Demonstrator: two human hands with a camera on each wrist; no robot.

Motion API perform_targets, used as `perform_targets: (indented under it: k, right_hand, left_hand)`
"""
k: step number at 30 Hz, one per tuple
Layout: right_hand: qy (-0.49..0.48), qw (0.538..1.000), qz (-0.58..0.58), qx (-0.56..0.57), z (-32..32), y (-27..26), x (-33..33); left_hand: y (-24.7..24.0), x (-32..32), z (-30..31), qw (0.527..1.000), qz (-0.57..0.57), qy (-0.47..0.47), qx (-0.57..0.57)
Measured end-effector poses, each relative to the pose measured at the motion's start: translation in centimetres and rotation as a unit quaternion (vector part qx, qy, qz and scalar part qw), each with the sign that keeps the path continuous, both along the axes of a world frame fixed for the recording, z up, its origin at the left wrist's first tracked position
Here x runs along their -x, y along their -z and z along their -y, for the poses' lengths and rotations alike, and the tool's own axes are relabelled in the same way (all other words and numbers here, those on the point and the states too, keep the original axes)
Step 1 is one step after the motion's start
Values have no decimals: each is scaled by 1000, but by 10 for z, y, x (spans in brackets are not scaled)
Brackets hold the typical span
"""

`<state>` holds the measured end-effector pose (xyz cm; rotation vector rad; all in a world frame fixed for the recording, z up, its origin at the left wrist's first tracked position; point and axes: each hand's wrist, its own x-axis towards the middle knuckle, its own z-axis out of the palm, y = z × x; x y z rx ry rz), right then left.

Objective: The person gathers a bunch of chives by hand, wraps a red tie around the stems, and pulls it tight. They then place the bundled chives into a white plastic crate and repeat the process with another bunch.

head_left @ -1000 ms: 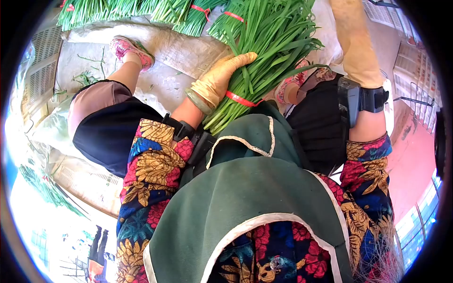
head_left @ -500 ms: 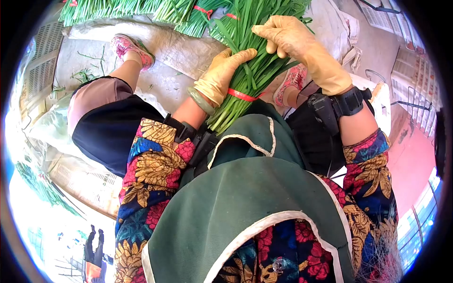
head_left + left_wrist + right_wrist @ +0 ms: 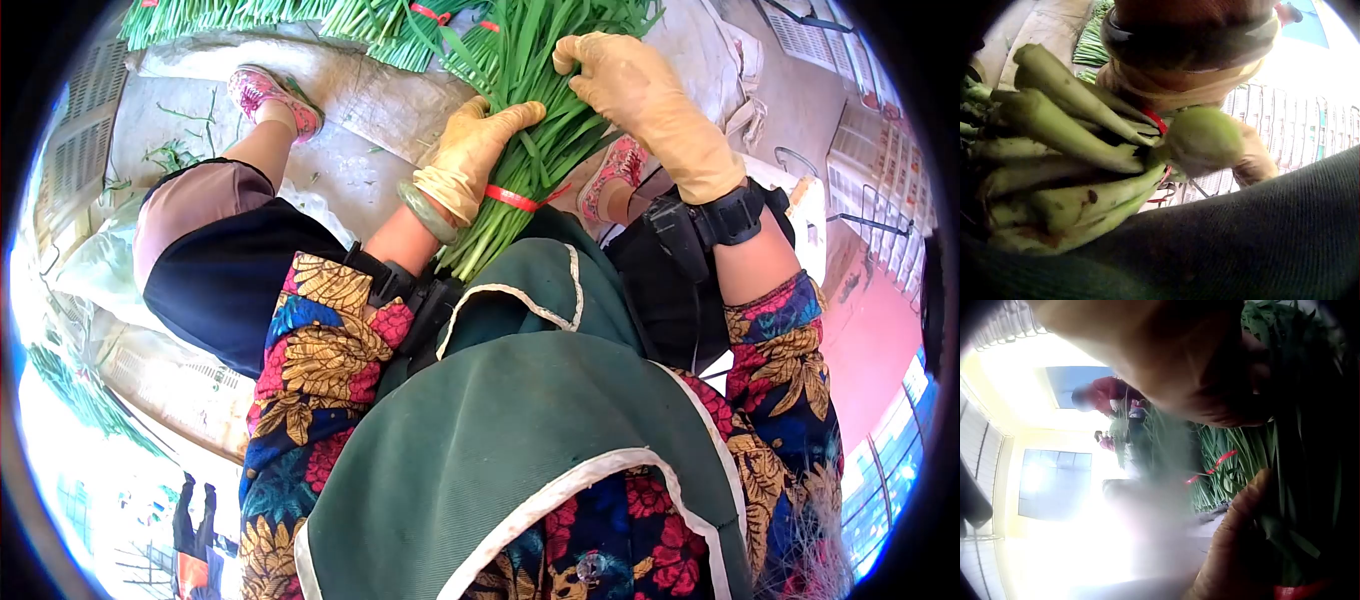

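Here the bundle of green stalks (image 3: pixel 548 150) is lying between the person's knees, its cut ends (image 3: pixel 1054 131) pointing back to the green apron (image 3: pixel 520 400) and its leaves fanning away. A red band (image 3: pixel 512 198) is circling the stalks just below the left hand (image 3: pixel 468 152). That gloved hand is clamping the bundle, thumb lying across the front, with a pale bangle (image 3: pixel 428 212) sitting at the wrist. The right hand (image 3: pixel 650 108), also gloved, is working over the leaves with its fingers bending inward (whether they are pinching any leaf, I cannot tell). Farther out, more tied bundles (image 3: pixel 335 18) are lining the far edge of the pale sheet (image 3: pixel 365 95). Pink patterned shoes (image 3: pixel 272 98) are resting on either side of the held bundle, plastic crates (image 3: pixel 88 125) are standing off to the left, and the wrist of each arm is wearing a black strap (image 3: pixel 735 212).
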<state>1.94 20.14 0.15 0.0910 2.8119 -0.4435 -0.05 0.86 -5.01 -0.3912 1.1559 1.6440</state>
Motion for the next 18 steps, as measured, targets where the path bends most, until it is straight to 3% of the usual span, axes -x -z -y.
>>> perform_targets:
  k: [2, 8, 12, 15, 18]
  right_hand:
    - [-12, 999, 21, -36, 1, -1, 3]
    - [2, 995, -67, 73, 0, -2, 0]
    - [-65, 983, -172, 4, 23, -34, 5]
    - [-39, 963, -208, 167, 25, -29, 3]
    - [104, 931, -72, 344, 29, -21, 3]
  left_hand:
    - [0, 0, 0, 1000, 6, -4, -4]
    - [11, 1, 1, 999, 16, -8, -50]
    - [21, -6, -1, 988, 51, -23, -143]
    - [17, -9, -1, 980, 60, -30, -187]
    - [16, -11, -1, 976, 41, -38, -210]
